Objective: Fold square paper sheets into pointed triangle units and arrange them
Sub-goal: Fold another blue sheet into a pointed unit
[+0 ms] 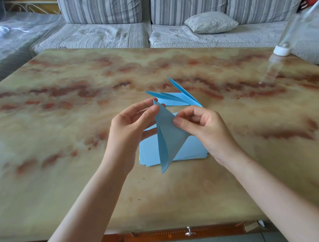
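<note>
Left hand point(134, 127) raised above the table point(68, 119), thumb and forefinger pinching the top tip of a blue paper point(171, 139). Other fingers loosely curled beneath.

Right hand point(203, 128) at 3 o'clock of the paper, thumb and forefinger pinching its right-hand corner; remaining fingers tucked in.

Paper is partly folded into a long triangle. It is held upright in the air, with one point up and one down. A loose flap bows out along its left edge.

Stack of sheets point(149, 154), same blue, lies flat on the table directly under the held paper, at about 6 o'clock from both hands. Edges of the stack are slightly fanned.

Folded units point(172, 99), blue and pointed, sit on the table at 12 o'clock of the hands, just beyond the stack. Tips point toward 10 and 11 o'clock. Count unclear, as they overlap.

Bottle point(282, 50), clear with a white cap, is at the table's 2 o'clock corner, blurred.

Sofa point(108, 34), striped, is past the far edge, with a cushion point(210, 22) at 1 o'clock.
</note>
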Available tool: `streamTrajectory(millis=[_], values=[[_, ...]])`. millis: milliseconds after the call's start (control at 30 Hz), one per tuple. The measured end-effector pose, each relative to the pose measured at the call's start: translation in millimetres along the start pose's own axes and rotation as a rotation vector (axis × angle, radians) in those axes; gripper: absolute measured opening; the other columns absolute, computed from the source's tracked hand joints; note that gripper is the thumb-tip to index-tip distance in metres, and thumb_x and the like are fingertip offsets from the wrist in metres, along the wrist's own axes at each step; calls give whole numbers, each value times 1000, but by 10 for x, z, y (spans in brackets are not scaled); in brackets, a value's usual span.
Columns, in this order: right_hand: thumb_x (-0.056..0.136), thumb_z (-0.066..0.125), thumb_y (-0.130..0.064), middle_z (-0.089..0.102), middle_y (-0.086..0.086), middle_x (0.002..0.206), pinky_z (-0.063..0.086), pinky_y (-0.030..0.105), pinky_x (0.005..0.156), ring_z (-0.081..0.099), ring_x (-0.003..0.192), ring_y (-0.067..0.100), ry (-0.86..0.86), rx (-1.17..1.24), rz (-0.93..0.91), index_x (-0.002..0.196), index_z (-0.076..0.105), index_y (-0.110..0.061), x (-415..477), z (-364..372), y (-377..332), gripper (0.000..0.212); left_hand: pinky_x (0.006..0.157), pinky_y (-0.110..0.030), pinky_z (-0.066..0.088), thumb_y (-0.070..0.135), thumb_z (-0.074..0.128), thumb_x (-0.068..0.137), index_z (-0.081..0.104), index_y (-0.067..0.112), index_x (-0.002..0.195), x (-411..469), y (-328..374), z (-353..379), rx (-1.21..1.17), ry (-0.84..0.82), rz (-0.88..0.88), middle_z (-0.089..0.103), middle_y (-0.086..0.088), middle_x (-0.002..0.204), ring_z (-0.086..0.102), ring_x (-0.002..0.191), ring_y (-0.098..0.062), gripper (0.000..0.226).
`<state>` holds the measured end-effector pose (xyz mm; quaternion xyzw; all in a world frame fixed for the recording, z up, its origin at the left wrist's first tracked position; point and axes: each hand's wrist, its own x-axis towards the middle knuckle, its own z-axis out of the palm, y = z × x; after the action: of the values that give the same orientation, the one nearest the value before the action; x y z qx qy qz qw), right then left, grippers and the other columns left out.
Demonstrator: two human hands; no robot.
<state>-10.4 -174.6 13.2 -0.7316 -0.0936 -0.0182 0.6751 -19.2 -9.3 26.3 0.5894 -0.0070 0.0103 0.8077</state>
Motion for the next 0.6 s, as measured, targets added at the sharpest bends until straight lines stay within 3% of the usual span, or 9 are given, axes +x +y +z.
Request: streamTrajectory(millis=[433, 600], values=[[85, 70, -8, 68, 9, 79, 47, 18, 69, 60, 71, 10, 56, -32, -22, 86, 66, -10, -27, 28, -46, 4, 63, -24, 56, 14, 62, 90, 69, 15, 98, -29, -23, 26, 79, 50, 66, 76, -1, 86, 73, 83, -15, 10], [84, 71, -7, 67, 12, 80, 47, 17, 64, 59, 69, 10, 67, -53, -31, 85, 67, -9, -34, 20, -64, 5, 64, -25, 57, 17, 70, 82, 70, 14, 94, -46, -10, 49, 80, 79, 72, 76, -2, 82, 73, 80, -16, 13]])
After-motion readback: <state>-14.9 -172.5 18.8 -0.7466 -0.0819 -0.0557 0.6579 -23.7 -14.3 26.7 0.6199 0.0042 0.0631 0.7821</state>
